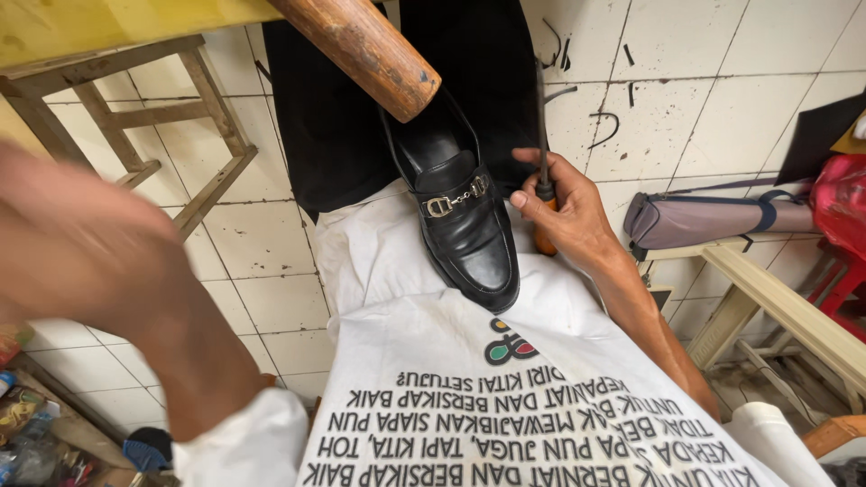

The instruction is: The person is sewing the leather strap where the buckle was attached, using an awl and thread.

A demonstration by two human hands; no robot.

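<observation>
We close our right hand (pixel 566 209) around a thin tool with an orange handle (pixel 544 236), its dark shaft pointing up. Just left of this hand the black loafer (pixel 465 212) rests toe-down on our lap, so the white shirt (pixel 469 379) supports it. Our left hand (pixel 68 243) is raised and blurred; we cannot tell its grip. A wooden post (pixel 365 50) stands above the shoe.

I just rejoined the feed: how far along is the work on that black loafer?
Looks done: the black loafer sits mounted on the wooden post, toe resting on the white cloth, buckle strap intact. In hand: the right hand grips an orange-handled tool upright beside the shoe; the left hand is raised, blurred, apparently empty. Left: the tool is not touching the shoe, and I cannot tell what has been worked on.
</observation>
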